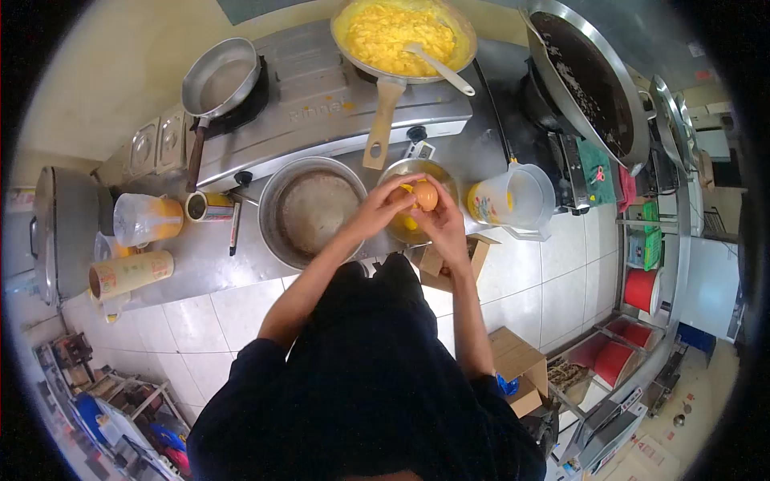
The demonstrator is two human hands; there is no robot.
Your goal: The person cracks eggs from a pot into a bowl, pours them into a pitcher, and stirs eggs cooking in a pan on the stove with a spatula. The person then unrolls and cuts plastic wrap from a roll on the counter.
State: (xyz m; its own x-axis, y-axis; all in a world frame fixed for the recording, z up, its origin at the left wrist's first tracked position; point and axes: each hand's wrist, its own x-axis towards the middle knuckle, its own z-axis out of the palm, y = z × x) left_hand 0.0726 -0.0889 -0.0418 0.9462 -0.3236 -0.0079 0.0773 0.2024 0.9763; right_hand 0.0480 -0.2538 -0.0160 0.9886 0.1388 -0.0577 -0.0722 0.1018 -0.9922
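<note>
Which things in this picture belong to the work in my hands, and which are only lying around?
Seem to belong:
egg, between the left hand and right hand
bowl under the hands
yellow yolk inside it

Seem only lying around:
marker on the counter
small pan on the stove
open cardboard box

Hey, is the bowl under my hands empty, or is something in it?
Not empty: something yellow shows inside the bowl, below the egg. How full, I cannot tell.

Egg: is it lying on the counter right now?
No, the egg is up between the fingers of the left hand and right hand, over the metal bowl.
</note>
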